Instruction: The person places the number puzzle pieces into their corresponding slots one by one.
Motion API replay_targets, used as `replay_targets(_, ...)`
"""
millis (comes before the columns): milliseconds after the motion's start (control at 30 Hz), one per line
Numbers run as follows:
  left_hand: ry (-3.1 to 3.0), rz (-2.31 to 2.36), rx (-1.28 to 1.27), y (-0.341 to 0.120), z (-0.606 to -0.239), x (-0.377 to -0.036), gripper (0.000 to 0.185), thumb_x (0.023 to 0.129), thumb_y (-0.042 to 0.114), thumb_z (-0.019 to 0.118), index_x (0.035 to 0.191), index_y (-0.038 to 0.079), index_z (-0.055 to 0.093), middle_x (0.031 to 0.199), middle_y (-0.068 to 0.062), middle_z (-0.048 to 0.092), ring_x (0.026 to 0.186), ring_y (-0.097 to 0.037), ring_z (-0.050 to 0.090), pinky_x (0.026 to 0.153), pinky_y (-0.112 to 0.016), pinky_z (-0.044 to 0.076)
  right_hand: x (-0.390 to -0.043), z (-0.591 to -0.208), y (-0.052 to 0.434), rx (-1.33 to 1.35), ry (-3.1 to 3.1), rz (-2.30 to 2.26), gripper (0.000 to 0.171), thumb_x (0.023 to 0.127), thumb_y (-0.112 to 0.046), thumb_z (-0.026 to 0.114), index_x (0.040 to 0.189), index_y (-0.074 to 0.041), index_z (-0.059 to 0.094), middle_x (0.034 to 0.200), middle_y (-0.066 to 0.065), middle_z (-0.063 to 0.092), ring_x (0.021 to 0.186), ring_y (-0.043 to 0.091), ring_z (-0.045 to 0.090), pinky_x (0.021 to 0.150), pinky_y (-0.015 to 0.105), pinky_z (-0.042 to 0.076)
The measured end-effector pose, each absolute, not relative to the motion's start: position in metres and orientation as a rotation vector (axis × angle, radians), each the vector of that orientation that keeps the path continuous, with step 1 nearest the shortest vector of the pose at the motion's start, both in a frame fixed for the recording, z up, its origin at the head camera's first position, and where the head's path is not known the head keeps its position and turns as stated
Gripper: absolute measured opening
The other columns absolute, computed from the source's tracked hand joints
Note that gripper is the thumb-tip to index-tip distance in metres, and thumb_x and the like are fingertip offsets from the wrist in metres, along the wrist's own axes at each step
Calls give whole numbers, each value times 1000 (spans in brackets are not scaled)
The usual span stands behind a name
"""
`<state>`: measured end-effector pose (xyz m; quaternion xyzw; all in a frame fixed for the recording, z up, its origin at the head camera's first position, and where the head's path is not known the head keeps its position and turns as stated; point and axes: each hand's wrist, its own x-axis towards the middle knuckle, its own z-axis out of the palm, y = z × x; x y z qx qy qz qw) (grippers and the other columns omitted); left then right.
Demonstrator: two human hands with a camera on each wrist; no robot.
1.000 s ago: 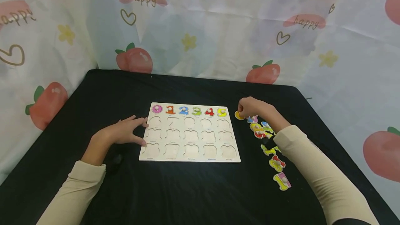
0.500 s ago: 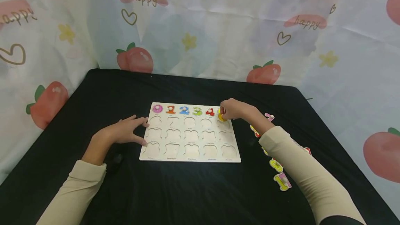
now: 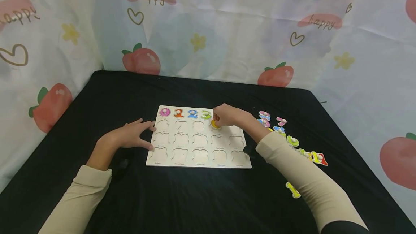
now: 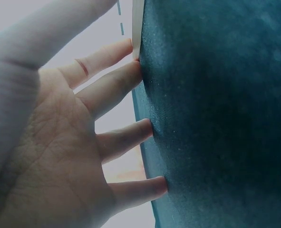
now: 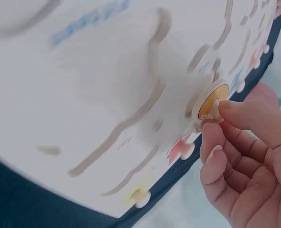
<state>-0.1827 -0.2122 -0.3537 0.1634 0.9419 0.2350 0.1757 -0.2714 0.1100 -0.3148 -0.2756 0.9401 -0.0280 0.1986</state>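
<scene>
The white number puzzle board (image 3: pixel 190 147) lies on the black cloth. Along its left edge my left hand (image 3: pixel 125 136) rests with fingers spread; in the left wrist view its fingertips (image 4: pixel 135 71) touch the board's side. My right hand (image 3: pixel 227 115) pinches the knob of a rounded yellow puzzle piece (image 3: pixel 215 124) above the second row of recesses. Close up in the right wrist view, that piece (image 5: pixel 211 102) is tilted, held between thumb and fingers. Number pieces 0 (image 3: pixel 164 112), 1 (image 3: pixel 178 113), 2 (image 3: pixel 192 114) and 3 (image 3: pixel 206 114) sit in the top row.
Several loose number pieces (image 3: pixel 292 141) are scattered right of the board, partly behind the right sleeve (image 3: pixel 292 169). A yellow piece (image 3: pixel 293 190) lies nearer the front. A printed curtain (image 3: pixel 227 46) hangs behind the table.
My right hand has carried the yellow puzzle piece from the loose pieces leftward over the board, past the 5, to the second row. My left hand has stayed at the board's left edge.
</scene>
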Motion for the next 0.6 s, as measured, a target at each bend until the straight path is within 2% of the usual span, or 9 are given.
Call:
replay_targets(233, 2673, 661, 459, -213, -355, -184, 78, 73, 47, 76, 133, 7, 48, 146, -22, 33, 136, -47, 10, 100, -70, 11, -270, -319, 87, -797, 2611, -25, 6, 88, -12, 63, 91, -8, 59, 82, 2, 57, 74, 17, 51, 61, 26, 41)
replay_targets(600, 2670, 654, 476, -214, -356, -186, 76, 73, 47, 77, 131, 7, 49, 146, -20, 34, 137, -47, 11, 101, -69, 11, -268, -327, 59, -965, 2581, -106, 4, 89, -10, 60, 93, -8, 58, 78, 0, 54, 72, 14, 49, 63, 24, 40)
